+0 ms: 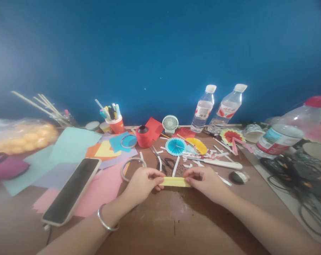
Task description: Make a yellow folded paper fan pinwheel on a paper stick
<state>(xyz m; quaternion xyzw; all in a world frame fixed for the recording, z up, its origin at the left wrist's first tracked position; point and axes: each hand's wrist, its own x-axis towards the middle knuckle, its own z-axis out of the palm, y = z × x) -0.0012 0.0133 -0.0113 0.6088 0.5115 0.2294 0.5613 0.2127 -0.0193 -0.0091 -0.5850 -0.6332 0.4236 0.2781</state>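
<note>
A narrow folded strip of yellow paper (175, 182) is stretched level between my two hands, above the brown table. My left hand (146, 182) pinches its left end between thumb and fingers. At the right end, my right hand (204, 180) pinches it in the same way. Just beyond the strip lie dark-handled scissors (169, 163) and white paper scraps (176, 166). A blue pleated paper rosette (175, 146) and a yellow paper fan (198, 145) rest farther back. Near my left hand is a roll of tape (125, 170).
Coloured paper sheets (70, 145) and a phone (72, 191) lie at the left. A cup of pens (115, 124), a red spool (144, 137) and a small fan (170, 124) stand behind. Water bottles (203, 111), a white-handled cutter (223, 163) and cables (290, 184) are at the right.
</note>
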